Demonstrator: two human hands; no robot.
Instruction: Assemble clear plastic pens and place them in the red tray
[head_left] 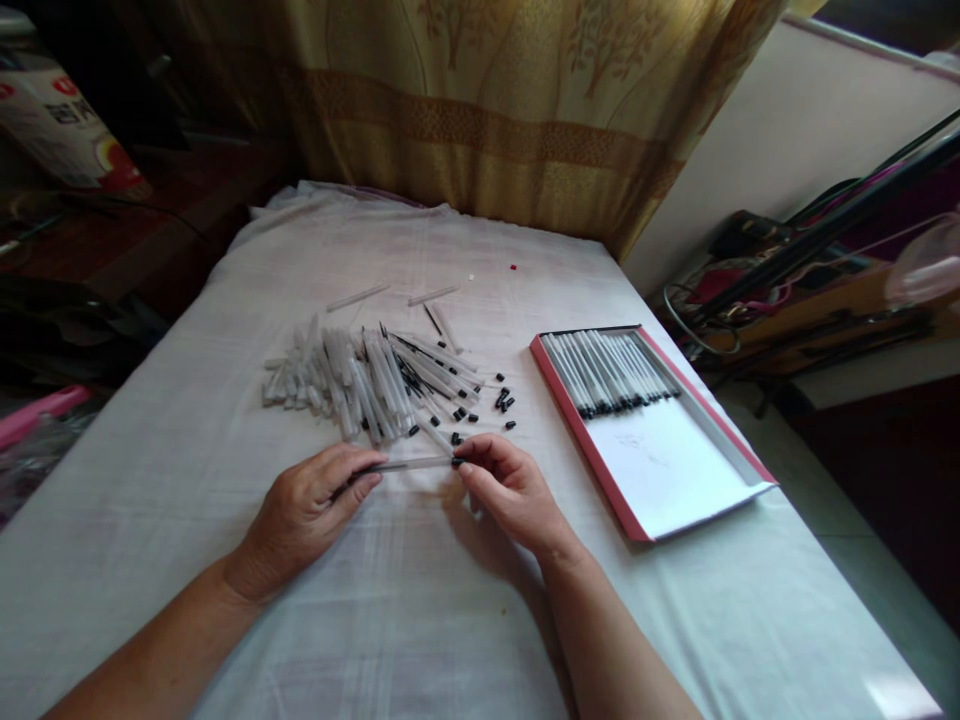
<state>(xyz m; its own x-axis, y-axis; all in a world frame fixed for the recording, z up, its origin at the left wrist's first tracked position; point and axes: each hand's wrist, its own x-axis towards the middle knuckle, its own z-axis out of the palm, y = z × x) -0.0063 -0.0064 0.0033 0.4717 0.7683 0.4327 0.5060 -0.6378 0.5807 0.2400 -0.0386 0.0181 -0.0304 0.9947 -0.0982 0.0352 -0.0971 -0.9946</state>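
Note:
A clear pen [420, 464] with a dark refill inside lies level between my two hands, just above the cloth. My left hand [304, 505] is closed around its left end, thumb and fingers pinching it. At the other end, my right hand [517, 495] pinches a small black end plug [457, 461], which meets the barrel; how far it is pushed in I cannot tell. Beyond my hands spreads a heap of clear pen barrels [364, 385], with dark refills [416, 380] among them. Several loose black plugs [504, 398] are scattered to its right.
A shallow red-edged box [592, 465] stands on the right, with a row of plugged pens [607, 370] at its far end. White cloth [300, 640] covers the table. A patterned curtain [480, 120] hangs behind; a large labelled jar [67, 120] stands at far left.

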